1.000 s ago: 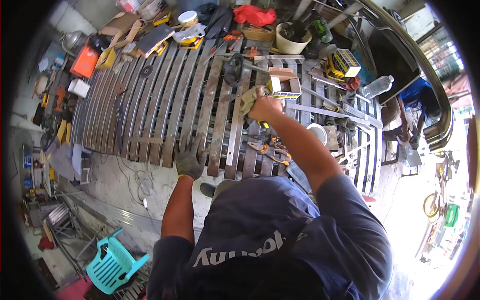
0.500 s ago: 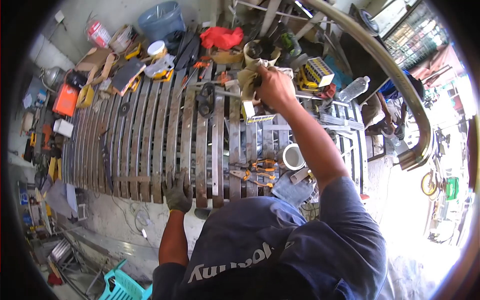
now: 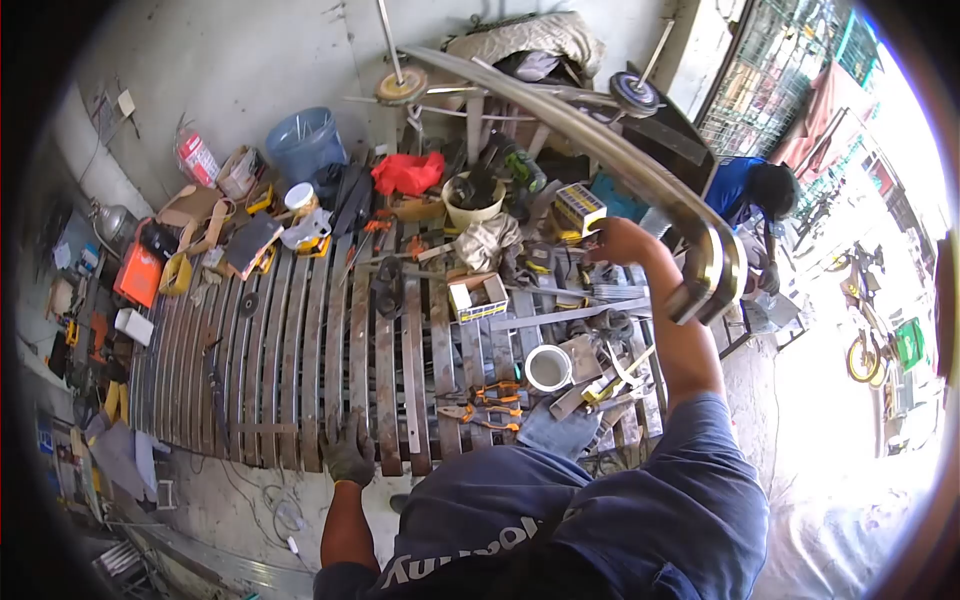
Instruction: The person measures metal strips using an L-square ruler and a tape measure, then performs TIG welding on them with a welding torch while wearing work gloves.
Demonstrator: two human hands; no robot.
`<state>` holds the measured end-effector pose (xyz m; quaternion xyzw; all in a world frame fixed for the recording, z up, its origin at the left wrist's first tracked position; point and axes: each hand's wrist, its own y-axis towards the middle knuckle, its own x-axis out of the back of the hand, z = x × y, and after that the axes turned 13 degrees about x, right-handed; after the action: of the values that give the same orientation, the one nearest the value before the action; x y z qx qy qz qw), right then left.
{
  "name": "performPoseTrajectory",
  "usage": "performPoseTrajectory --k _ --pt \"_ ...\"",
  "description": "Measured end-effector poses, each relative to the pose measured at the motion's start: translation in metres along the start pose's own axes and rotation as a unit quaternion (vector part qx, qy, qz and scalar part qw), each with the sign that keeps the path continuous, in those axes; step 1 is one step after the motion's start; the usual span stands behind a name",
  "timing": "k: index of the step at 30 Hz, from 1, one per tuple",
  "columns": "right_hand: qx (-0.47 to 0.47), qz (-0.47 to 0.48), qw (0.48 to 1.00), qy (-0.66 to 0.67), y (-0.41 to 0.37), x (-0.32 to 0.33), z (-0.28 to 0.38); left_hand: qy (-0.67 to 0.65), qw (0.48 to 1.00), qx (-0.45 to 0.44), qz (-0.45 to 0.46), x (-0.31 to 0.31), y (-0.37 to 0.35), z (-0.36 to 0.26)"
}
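My left hand (image 3: 349, 452), in a dark work glove, rests with fingers spread on the front edge of the slatted metal table (image 3: 285, 360). My right hand (image 3: 628, 243) is bare and raised over the table's right side, beside a yellow-and-black box (image 3: 579, 210). Its fingers look apart with nothing seen between them; their tips are partly hard to make out. A crumpled beige cloth (image 3: 488, 243) lies to the left of that hand. An open small box (image 3: 478, 296) sits in front of the cloth.
Pliers with orange handles (image 3: 485, 405) and a white cup (image 3: 548, 368) lie near the front. A bent metal tube (image 3: 590, 150) crosses above my right arm. A bucket (image 3: 472, 205) stands at the back. Another person (image 3: 755, 195) crouches at the right.
My right hand has let go of the beige cloth and moved right towards the yellow-and-black box. The view has tilted up. My left hand stays on the table edge.
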<state>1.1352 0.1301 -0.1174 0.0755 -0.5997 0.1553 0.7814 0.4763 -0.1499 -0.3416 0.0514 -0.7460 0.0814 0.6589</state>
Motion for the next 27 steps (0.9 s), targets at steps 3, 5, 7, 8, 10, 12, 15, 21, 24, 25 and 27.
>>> performPoseTrajectory --k 3,5,7,8,10,12,15,21,24,25,27 --pt "-0.061 -0.018 0.997 -0.05 -0.035 0.041 -0.046 0.02 0.999 -0.018 -0.024 -0.016 0.002 0.007" --pt "-0.093 -0.082 0.989 -0.082 -0.046 0.072 -0.071 0.022 0.999 -0.005 -0.028 -0.009 -0.002 -0.004" --pt "-0.11 -0.171 0.973 -0.111 -0.04 0.107 -0.089 0.038 0.999 0.007 -0.035 -0.016 -0.007 -0.007" --pt "-0.124 -0.229 0.959 -0.116 -0.042 0.125 -0.085 0.002 0.999 0.025 -0.039 -0.024 -0.011 -0.007" --pt "-0.141 -0.312 0.93 -0.138 -0.032 0.152 -0.084 -0.068 0.994 0.065 -0.047 -0.035 -0.024 -0.005" --pt "-0.189 -0.31 0.921 -0.138 -0.009 0.167 -0.095 -0.074 0.992 0.054 -0.085 -0.032 -0.044 -0.005" --pt "-0.209 -0.289 0.917 -0.178 0.027 0.174 -0.127 -0.071 0.987 0.07 -0.124 -0.022 -0.079 0.002" --pt "-0.207 -0.179 0.939 -0.209 0.054 0.162 -0.146 -0.058 0.957 0.245 -0.147 -0.042 -0.176 0.06" --pt "-0.204 -0.253 0.932 -0.161 0.065 0.163 -0.155 -0.085 0.923 0.345 -0.147 -0.048 -0.229 0.075" --pt "-0.202 -0.264 0.93 -0.159 0.062 0.171 -0.138 -0.097 0.908 0.383 -0.136 -0.048 -0.245 0.078" --pt "-0.203 -0.284 0.924 -0.156 0.056 0.181 -0.123 -0.073 0.896 0.418 -0.134 -0.059 -0.279 0.084"
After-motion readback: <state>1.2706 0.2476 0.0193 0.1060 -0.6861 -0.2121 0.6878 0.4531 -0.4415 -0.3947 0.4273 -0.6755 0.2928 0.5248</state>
